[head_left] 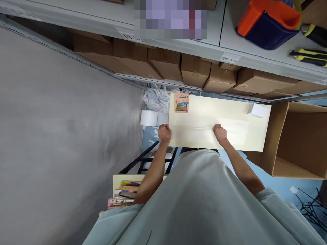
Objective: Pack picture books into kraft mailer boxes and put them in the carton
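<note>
A sheet of clear plastic film (192,128) stretches across the pale table (230,105), showing as a faint sheen and a crease between my hands. At the table's left edge, my left hand (164,133) is closed on one end of it. My right hand (220,133) is closed on the film near the table's middle. How the fingers grip it is too small to tell. A small orange book (181,103) with a landscape picture on its cover lies at the table's back left corner. Toward the back right corner sits a white stack of paper (258,111).
A white roll (149,117) and crumpled white plastic bags (158,97) are left of the table. An open cardboard box (279,139) stands to the right. Shelves with brown boxes (195,69) run behind. Books (127,190) lie below left, beside a grey wall (63,119).
</note>
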Available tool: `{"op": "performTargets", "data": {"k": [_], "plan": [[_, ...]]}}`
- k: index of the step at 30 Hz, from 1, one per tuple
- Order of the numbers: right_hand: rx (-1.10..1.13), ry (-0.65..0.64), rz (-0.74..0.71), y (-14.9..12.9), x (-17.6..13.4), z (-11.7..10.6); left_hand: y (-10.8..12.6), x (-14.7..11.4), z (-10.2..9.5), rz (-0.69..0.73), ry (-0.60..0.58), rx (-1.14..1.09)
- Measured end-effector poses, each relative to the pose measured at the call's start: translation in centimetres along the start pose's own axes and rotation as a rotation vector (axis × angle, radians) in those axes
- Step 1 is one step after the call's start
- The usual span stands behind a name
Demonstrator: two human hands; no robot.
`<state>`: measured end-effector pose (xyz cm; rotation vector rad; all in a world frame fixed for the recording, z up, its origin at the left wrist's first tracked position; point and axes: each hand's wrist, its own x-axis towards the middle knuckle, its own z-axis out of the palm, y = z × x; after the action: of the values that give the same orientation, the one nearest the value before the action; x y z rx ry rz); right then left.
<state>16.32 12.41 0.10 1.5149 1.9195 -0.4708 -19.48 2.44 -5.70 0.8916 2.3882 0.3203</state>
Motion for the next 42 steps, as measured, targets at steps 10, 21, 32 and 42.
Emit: {"op": "performTargets", "data": {"k": [10,21,32,42], "plan": [[0.045,-0.008,0.198,0.7,-0.8,-1.6,2.1,-2.4,-0.1,0.152,-0.068,-0.030],[0.413,0.077,-0.051,-7.2,3.0,-4.7,3.8,0.4,-0.9,0.167,-0.196,0.047],[0.611,0.077,-0.369,-17.0,9.4,-8.4,11.6,9.9,-0.6,0.050,-0.174,-0.169],[1.145,0.203,-0.220,-12.6,9.3,-7.7,15.0,6.1,-1.9,0.236,-0.193,-0.371]]}}
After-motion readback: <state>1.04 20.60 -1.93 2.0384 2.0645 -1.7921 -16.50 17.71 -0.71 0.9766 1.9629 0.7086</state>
